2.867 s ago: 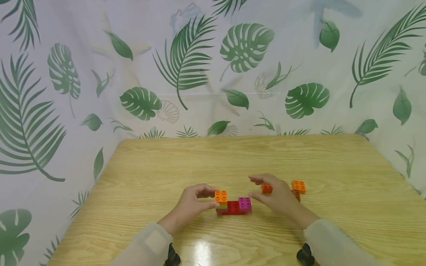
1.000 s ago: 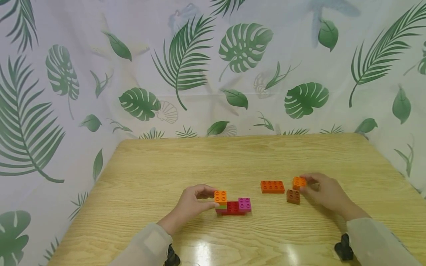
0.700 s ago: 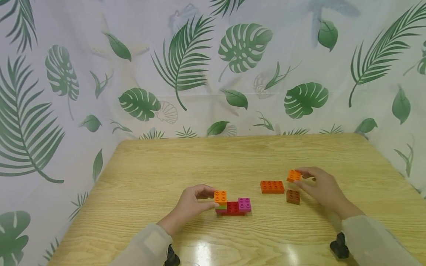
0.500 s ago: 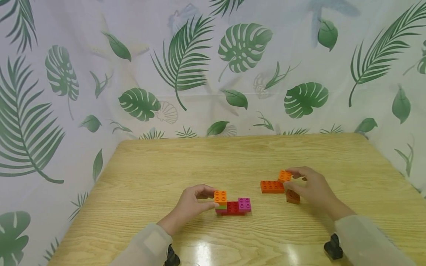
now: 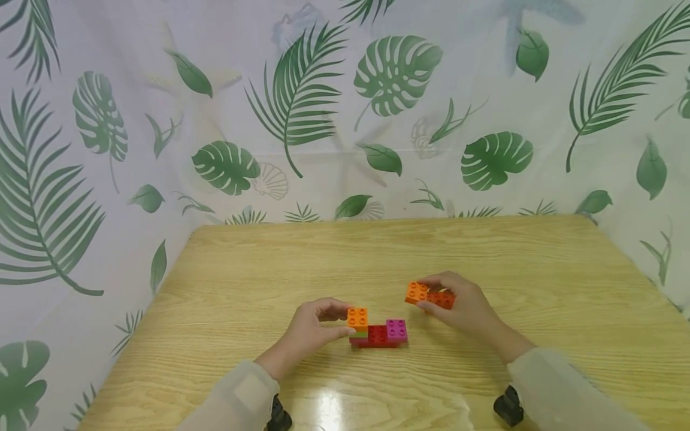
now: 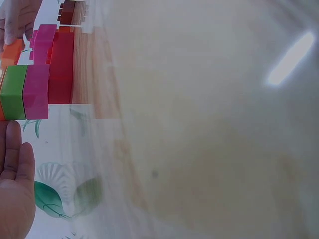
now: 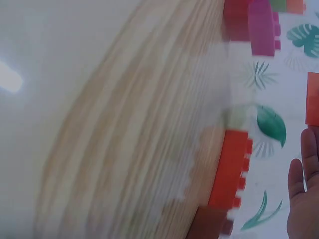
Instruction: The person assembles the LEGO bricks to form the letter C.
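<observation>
My left hand (image 5: 307,332) grips the left end of a toy brick build, thumb and fingers at its orange top brick (image 5: 357,317). Below that brick are a green brick (image 6: 13,92), a magenta brick (image 6: 36,92) and a long red brick (image 5: 377,336). On the red brick's right end sits another magenta brick (image 5: 396,329); red studs show between. My right hand (image 5: 466,305) pinches a loose orange brick (image 5: 416,292), raised off the table behind and right of the build.
On the wooden table (image 5: 269,257), a long orange-red brick (image 7: 229,169) lies below the right hand, partly covered in the head view. Beside it is a brown brick (image 7: 207,222), hidden by that hand in the head view. A leaf-patterned cloth (image 5: 329,120) hangs behind.
My right hand has gone to the right-hand bricks, picked up the orange brick and carried it left towards the build. My left hand has stayed in place.
</observation>
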Available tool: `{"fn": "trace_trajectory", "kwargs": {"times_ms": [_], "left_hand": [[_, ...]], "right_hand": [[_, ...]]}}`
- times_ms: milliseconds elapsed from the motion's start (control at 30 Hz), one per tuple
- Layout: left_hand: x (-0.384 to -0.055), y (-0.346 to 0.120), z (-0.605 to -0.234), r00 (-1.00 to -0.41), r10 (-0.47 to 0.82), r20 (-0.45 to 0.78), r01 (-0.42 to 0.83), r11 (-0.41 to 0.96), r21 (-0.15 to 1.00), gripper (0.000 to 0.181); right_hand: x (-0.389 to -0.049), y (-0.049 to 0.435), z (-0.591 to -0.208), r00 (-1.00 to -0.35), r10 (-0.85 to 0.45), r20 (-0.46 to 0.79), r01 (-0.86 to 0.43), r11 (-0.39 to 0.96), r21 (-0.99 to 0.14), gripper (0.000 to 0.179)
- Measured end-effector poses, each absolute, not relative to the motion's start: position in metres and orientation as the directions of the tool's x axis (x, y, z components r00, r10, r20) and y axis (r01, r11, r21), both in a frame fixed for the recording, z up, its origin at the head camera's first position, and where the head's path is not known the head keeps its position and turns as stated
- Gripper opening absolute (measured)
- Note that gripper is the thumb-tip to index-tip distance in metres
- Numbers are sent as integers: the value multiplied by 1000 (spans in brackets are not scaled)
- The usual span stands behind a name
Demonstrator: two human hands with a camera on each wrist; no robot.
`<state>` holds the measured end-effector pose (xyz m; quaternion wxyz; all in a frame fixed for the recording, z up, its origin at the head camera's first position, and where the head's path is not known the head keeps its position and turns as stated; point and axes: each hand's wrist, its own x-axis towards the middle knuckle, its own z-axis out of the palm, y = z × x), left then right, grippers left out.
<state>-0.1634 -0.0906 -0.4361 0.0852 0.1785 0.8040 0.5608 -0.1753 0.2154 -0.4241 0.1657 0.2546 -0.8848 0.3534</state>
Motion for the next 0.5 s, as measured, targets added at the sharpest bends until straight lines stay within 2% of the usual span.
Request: {"fn": "trace_trajectory", "kwargs": {"times_ms": [167, 500], "left_hand": [[-163, -91, -435, -919, 388, 77, 204, 298, 933, 32], [-164, -90, -434, -916, 394, 78, 198, 275, 941, 33]], "right_hand": [[-174, 194, -422, -778, -382, 499, -626, 547, -556, 37], [-169, 156, -412, -786, -452, 421, -612, 476, -631, 35]]}}
